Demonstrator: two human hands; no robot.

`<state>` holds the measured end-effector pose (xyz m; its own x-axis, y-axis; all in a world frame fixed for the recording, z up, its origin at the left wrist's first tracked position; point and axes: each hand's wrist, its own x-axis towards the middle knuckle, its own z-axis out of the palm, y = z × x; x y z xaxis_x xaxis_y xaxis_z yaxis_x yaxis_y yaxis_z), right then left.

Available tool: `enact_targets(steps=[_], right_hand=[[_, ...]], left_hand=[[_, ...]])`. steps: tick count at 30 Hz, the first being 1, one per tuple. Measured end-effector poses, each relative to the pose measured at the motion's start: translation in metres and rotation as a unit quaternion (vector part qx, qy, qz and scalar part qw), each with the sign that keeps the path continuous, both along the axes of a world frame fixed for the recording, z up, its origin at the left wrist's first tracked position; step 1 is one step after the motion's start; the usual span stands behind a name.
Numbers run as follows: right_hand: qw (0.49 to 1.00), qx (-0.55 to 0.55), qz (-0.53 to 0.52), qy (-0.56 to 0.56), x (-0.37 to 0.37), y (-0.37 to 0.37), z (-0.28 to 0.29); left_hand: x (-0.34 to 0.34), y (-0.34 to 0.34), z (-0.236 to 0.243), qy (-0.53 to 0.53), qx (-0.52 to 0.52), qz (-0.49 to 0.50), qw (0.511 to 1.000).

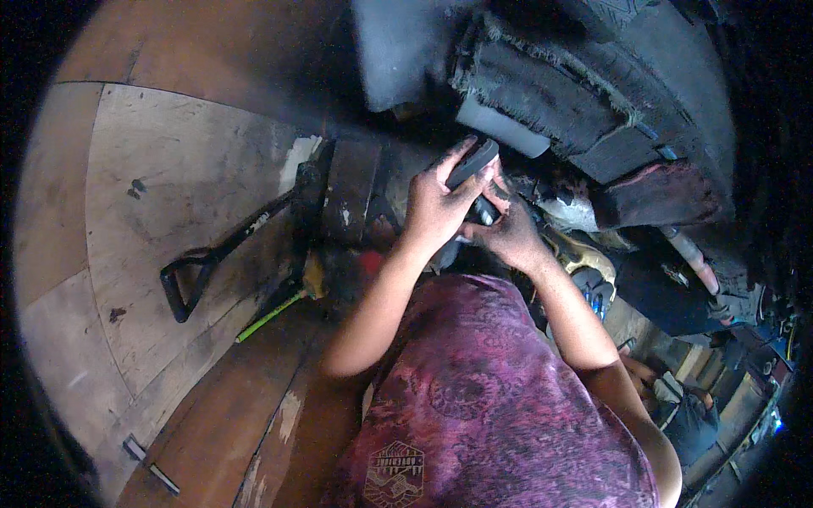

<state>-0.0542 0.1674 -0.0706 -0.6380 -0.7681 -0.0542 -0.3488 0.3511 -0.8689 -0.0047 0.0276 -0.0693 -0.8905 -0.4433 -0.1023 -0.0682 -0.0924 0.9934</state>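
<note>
My left hand (436, 199) is closed around a dark grey strip with a rounded end (476, 162), which looks like the edge of a shoe sole. My right hand (512, 233) is just below and to the right, its fingers bent around a shiny black piece (485, 210). Whether the strip and the black piece are one thing I cannot tell. Both hands have black smudges on the fingers. A pale grey block (504, 127) sits just beyond my fingertips, under a frayed dark cloth (542, 85).
A black D-shaped handle on a shaft (229, 245) leans at the left by a wooden panel (186, 186). Below it is a tool with a lime-green handle (271, 317). A dark reddish cushion-like piece (660, 199) lies at the right. Another person's leg (690, 423) shows at lower right.
</note>
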Motion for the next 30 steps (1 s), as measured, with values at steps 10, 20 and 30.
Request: enact_targets(steps=[10,20,30], right_hand=[[0.701,-0.290,-0.109,-0.643,0.011,-0.022,0.027],[0.837,-0.161,-0.132,-0.506,-0.031,0.000,0.015],[0.979,0.083,-0.030,0.182,0.015,0.004,0.006]], left_hand=[[0.007,-0.036,0.034,-0.095,-0.041,-0.133,0.986],[-0.035,-0.009,-0.018,-0.104,0.062,-0.134,0.984],[0.013,-0.007,-0.010,0.074,0.327,-0.118,0.935]])
